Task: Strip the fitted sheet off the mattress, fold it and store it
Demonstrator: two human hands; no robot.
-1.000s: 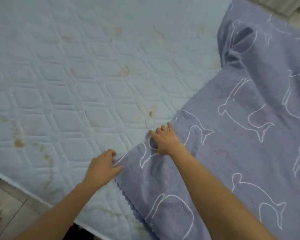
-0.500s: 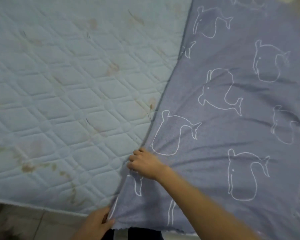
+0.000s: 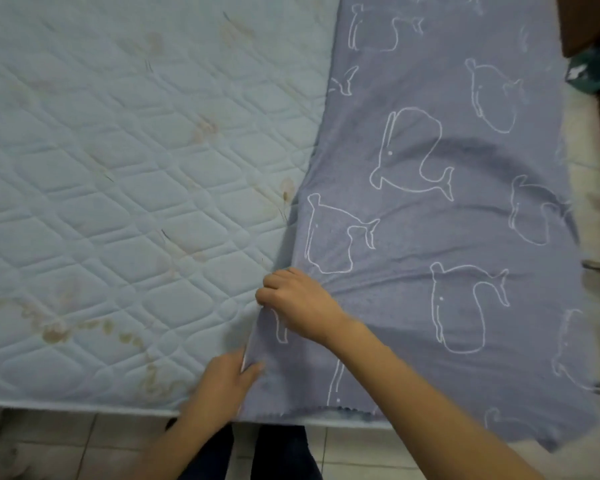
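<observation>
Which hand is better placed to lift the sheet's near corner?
Left, probably: the left hand pinches the sheet edge beside that corner; the right hand grips it farther up.

We find the sheet [image 3: 430, 220] lying on the mattress [image 3: 118, 168] toward three o'clock, the mattress exposed toward nine, floor [image 3: 49, 445] at six.

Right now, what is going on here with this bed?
A person works a sheet lying loose on a mattress. The right grip clutches the sheet's left edge; the left grip pinches that edge closer to the person. The sheet covers the mattress's right part, and the left part is bare, quilted and stained.
</observation>
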